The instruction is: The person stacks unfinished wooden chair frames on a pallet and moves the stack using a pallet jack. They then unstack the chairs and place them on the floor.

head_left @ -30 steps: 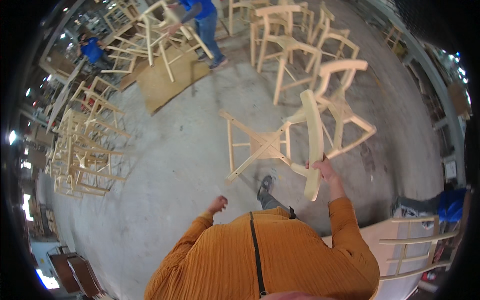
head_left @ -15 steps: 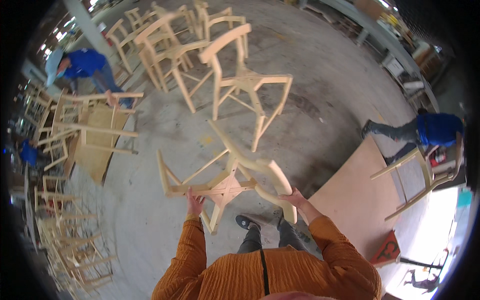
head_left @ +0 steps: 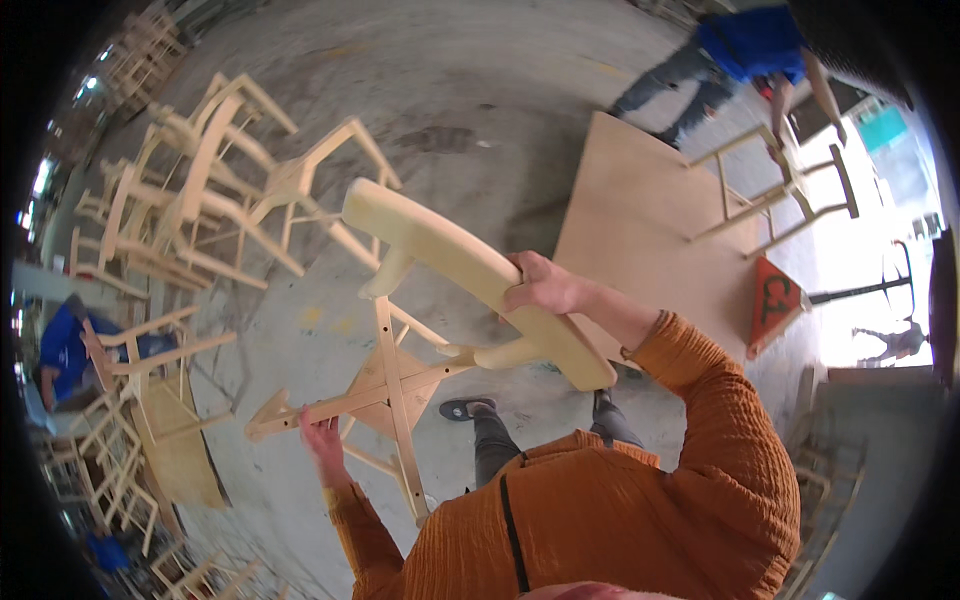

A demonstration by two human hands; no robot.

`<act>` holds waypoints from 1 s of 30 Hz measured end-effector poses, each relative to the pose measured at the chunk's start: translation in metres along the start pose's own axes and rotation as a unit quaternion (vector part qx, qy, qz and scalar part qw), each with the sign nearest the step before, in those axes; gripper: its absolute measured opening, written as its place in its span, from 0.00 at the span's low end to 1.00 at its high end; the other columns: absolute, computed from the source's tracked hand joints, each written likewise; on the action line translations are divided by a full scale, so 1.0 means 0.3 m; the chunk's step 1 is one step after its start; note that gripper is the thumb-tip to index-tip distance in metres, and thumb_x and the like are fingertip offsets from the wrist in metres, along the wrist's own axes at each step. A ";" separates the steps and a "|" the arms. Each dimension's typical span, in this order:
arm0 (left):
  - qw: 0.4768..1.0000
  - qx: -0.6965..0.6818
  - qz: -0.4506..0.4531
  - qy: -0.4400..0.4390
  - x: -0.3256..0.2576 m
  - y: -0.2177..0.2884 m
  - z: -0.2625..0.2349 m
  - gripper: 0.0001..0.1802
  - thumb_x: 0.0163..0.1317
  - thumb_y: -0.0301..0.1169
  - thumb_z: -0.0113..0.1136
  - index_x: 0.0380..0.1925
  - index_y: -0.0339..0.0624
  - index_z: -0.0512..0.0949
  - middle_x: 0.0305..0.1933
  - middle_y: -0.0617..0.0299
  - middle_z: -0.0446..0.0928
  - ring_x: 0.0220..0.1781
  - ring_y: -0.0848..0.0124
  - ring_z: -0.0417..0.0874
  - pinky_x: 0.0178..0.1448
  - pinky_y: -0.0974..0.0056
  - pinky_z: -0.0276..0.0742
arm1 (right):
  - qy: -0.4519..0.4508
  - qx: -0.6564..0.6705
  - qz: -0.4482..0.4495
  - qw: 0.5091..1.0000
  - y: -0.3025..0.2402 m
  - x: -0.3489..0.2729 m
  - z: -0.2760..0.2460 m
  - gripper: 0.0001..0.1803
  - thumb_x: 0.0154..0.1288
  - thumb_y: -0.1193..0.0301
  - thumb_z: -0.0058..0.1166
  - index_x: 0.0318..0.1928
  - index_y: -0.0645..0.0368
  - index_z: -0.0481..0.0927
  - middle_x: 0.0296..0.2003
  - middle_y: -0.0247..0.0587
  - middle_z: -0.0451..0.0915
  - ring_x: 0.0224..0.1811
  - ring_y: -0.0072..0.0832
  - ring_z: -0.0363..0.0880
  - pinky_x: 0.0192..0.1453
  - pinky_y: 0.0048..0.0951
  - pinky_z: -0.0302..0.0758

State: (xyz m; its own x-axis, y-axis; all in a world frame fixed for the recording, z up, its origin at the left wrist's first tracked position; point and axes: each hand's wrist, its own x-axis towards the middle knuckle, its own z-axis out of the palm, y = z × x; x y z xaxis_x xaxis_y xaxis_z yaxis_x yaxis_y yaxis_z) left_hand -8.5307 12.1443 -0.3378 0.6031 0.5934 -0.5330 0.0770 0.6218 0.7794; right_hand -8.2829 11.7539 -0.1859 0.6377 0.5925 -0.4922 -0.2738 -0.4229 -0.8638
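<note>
Both my hands hold a bare pale wooden chair frame (head_left: 392, 378) up off the floor in front of me, tilted, its crossed seat rails toward me. My left hand (head_left: 322, 440) is closed on the outer end of a seat rail. My right hand (head_left: 545, 285) grips the thick curved backrest (head_left: 440, 240) near its middle, fingers wrapped over the edge. The far legs are partly hidden behind the backrest and rails.
Several similar chair frames (head_left: 225, 190) crowd the floor at left. A co-worker in blue (head_left: 750, 45) handles a chair frame (head_left: 770, 195) over a plywood sheet (head_left: 640, 230); another (head_left: 65, 350) bends by chairs at left. A red triangular piece with a black handle (head_left: 775, 305) stands right.
My view has swung to the right. The chair frame has come up closer and turned, its backrest now slanting across the middle. My right hand has shifted from the backrest's end toward its middle.
</note>
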 end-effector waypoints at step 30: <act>0.775 0.242 -0.267 -0.519 -1.284 -1.423 2.111 0.15 0.60 0.47 0.59 0.32 0.50 0.71 0.31 0.65 0.74 0.37 0.70 0.78 0.42 0.57 0.77 | 0.659 0.216 -0.132 0.708 0.734 -2.242 -0.811 0.41 0.43 0.72 0.54 0.63 0.67 0.61 0.39 0.46 0.78 0.32 0.28 0.80 0.34 0.24 0.79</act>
State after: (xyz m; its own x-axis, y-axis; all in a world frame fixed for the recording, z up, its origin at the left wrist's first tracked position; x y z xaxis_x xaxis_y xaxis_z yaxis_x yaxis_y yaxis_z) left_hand -8.2930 11.3266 -0.2567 0.6771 -0.5703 -0.4650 0.6728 0.2239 0.7051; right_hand -8.5970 11.0954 -0.0191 0.7474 -0.6639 -0.0249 -0.0319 0.0016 -0.9995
